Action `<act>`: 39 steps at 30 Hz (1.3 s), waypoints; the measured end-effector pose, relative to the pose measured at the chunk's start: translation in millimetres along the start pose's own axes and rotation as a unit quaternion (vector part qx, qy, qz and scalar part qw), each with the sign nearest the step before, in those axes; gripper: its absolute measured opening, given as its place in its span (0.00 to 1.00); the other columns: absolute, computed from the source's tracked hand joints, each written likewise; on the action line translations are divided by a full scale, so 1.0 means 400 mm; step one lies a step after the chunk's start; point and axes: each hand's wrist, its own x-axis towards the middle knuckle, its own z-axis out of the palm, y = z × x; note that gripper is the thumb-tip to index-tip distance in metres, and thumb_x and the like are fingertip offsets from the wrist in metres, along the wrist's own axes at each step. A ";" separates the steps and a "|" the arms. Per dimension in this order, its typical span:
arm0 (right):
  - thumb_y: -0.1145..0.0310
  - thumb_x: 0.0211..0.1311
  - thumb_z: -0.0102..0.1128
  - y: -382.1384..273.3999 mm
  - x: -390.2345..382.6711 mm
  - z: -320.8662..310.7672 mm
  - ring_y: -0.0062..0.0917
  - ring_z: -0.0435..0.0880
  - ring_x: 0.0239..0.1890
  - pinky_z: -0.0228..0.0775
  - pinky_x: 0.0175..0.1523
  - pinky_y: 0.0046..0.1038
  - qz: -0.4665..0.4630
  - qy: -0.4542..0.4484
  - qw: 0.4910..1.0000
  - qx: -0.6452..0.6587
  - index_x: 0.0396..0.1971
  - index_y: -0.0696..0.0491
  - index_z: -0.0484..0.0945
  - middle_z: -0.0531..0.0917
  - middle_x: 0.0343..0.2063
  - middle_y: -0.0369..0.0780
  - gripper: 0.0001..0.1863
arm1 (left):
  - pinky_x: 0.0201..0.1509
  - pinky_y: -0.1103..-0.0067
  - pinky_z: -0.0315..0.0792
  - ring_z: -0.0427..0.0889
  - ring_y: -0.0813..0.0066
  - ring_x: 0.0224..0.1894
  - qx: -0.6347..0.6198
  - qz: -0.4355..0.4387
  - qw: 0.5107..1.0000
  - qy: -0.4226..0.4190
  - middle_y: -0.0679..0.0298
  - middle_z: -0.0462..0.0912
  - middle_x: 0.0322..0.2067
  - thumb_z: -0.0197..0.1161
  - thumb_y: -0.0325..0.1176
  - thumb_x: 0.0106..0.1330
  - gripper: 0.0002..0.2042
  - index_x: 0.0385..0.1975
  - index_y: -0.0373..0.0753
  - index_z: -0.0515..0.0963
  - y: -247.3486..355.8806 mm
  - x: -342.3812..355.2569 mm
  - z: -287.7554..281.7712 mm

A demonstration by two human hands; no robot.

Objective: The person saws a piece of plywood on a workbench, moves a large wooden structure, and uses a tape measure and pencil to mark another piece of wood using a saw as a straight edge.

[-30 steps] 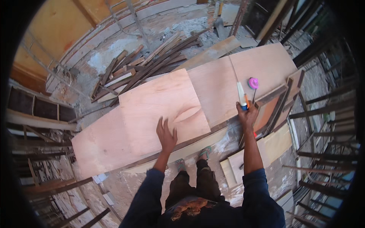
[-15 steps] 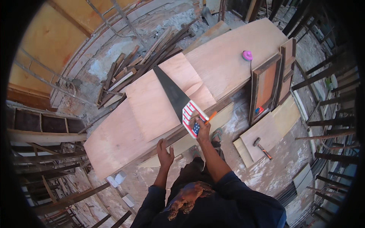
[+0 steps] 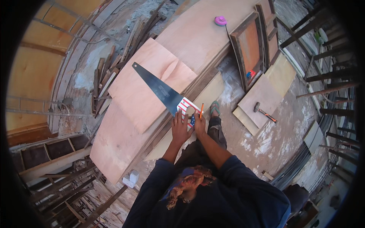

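Observation:
A handsaw (image 3: 159, 91) lies across a loose plywood piece (image 3: 129, 87), its dark blade pointing up and left. Its white handle with red stripes and a blue starred part sticks out over the near edge. My right hand (image 3: 200, 126) is closed round the handle's near end, and an orange pencil (image 3: 201, 110) stands up from among its fingers. Against the left side of the handle my left hand (image 3: 180, 128) rests with fingers stretched out. Part of the handle is hidden behind both hands.
The plywood piece lies on a long plywood sheet (image 3: 118, 152) bearing a pink tape reel (image 3: 219, 21). To the right, a hammer (image 3: 264, 113) lies on boards beside a wooden frame (image 3: 249, 49). Scrap timber (image 3: 104, 78) is heaped at left. White blocks (image 3: 131, 178) sit at the sheet's near corner.
My left hand has come across to the saw handle. The handsaw has tilted so its blade points further left. The whole view has turned and shifted.

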 end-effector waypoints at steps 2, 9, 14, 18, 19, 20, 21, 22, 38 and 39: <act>0.48 0.69 0.51 0.033 0.059 -0.035 0.21 0.79 0.30 0.69 0.37 0.25 -0.011 0.017 1.000 -0.016 0.41 0.58 0.79 0.83 0.27 0.40 0.25 | 0.65 0.49 0.54 0.54 0.40 0.68 0.031 0.002 0.997 -0.074 0.42 0.50 0.68 0.71 0.45 0.45 0.38 0.60 0.42 0.66 0.053 0.051 -0.004; 0.44 0.67 0.51 0.018 0.116 0.027 0.15 0.72 0.26 0.66 0.34 0.23 0.005 0.019 0.992 -0.122 0.33 0.60 0.80 0.76 0.22 0.32 0.29 | 0.65 0.45 0.52 0.45 0.31 0.69 0.023 0.015 0.999 -0.045 0.39 0.45 0.69 0.71 0.39 0.43 0.28 0.46 0.33 0.75 -0.019 0.121 0.011; 0.40 0.64 0.53 0.010 0.108 0.020 0.18 0.73 0.27 0.67 0.35 0.26 0.074 0.005 0.979 -0.190 0.27 0.61 0.80 0.77 0.21 0.35 0.33 | 0.65 0.45 0.53 0.45 0.28 0.68 -0.011 0.040 0.999 -0.023 0.38 0.45 0.69 0.72 0.39 0.41 0.28 0.44 0.31 0.76 -0.045 0.111 0.026; 0.40 0.63 0.53 0.011 0.142 -0.017 0.22 0.76 0.26 0.68 0.34 0.28 -0.005 0.031 0.985 -0.169 0.26 0.61 0.81 0.78 0.20 0.38 0.33 | 0.66 0.46 0.54 0.46 0.27 0.68 -0.002 0.053 0.998 -0.045 0.37 0.46 0.68 0.72 0.39 0.40 0.26 0.40 0.30 0.77 -0.002 0.147 0.039; 0.39 0.63 0.52 -0.013 0.132 -0.012 0.31 0.80 0.30 0.69 0.37 0.33 -0.005 0.025 0.980 -0.198 0.30 0.62 0.81 0.80 0.23 0.45 0.34 | 0.66 0.47 0.54 0.46 0.27 0.68 0.000 0.038 0.999 -0.039 0.37 0.46 0.68 0.72 0.38 0.40 0.26 0.39 0.30 0.77 -0.004 0.142 0.050; 0.39 0.62 0.52 -0.035 0.122 0.000 0.41 0.84 0.34 0.71 0.40 0.39 -0.007 0.020 0.974 -0.227 0.33 0.62 0.82 0.83 0.26 0.52 0.34 | 0.66 0.46 0.53 0.46 0.27 0.68 0.003 0.028 0.999 -0.028 0.37 0.46 0.68 0.72 0.38 0.40 0.25 0.38 0.29 0.77 -0.014 0.135 0.055; 0.37 0.60 0.52 -0.048 0.127 -0.007 0.42 0.85 0.35 0.72 0.41 0.39 -0.007 0.020 0.972 -0.235 0.31 0.63 0.82 0.83 0.26 0.53 0.36 | 0.66 0.46 0.53 0.46 0.27 0.68 0.000 0.027 1.000 -0.016 0.37 0.46 0.68 0.72 0.37 0.40 0.24 0.37 0.29 0.77 -0.005 0.145 0.062; 0.37 0.60 0.52 -0.049 0.138 -0.009 0.42 0.85 0.35 0.72 0.41 0.39 -0.005 0.020 0.971 -0.239 0.31 0.63 0.82 0.83 0.26 0.53 0.36 | 0.66 0.46 0.53 0.46 0.27 0.68 -0.003 0.025 1.000 -0.017 0.37 0.46 0.68 0.72 0.37 0.40 0.24 0.37 0.29 0.77 -0.001 0.152 0.066; 0.33 0.56 0.54 -0.057 0.138 -0.027 0.42 0.82 0.27 0.69 0.36 0.41 0.061 -0.032 0.951 -0.301 0.21 0.63 0.80 0.78 0.17 0.53 0.39 | 0.67 0.53 0.52 0.55 0.41 0.67 0.006 -0.095 0.987 0.129 0.42 0.54 0.66 0.63 0.48 0.58 0.38 0.66 0.37 0.58 -0.211 0.349 -0.024; 0.33 0.56 0.54 -0.052 0.133 -0.023 0.42 0.82 0.27 0.69 0.36 0.41 0.070 -0.035 0.950 -0.302 0.21 0.63 0.80 0.78 0.17 0.53 0.39 | 0.67 0.51 0.51 0.53 0.41 0.68 0.021 -0.123 0.985 0.124 0.42 0.53 0.67 0.61 0.52 0.59 0.39 0.67 0.37 0.56 -0.244 0.365 -0.025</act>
